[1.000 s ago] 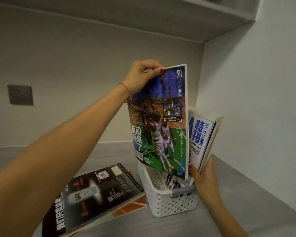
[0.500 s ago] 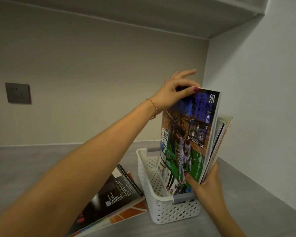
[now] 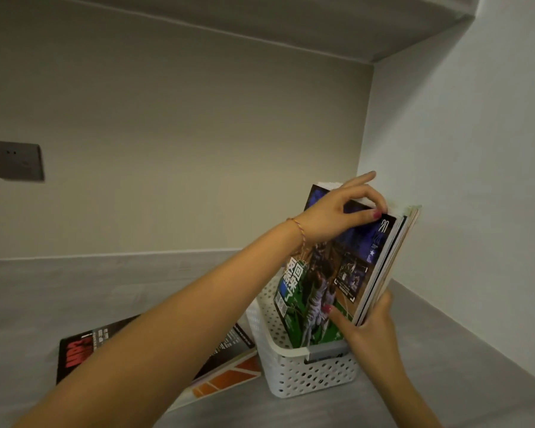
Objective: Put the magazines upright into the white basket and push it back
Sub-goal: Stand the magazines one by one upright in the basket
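The magazine (image 3: pixel 331 273) is being lowered deeper into the basket (image 3: pixel 294 366), pinched at twelve o'clock by the left hand (image 3: pixel 337 211); the right hand (image 3: pixel 368 332) is gripping the floppy, glossy stack at five o'clock.

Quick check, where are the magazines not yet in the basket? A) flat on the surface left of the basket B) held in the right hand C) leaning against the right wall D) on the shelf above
A: the remaining magazines lie flat on the grey surface, just left of the white basket.
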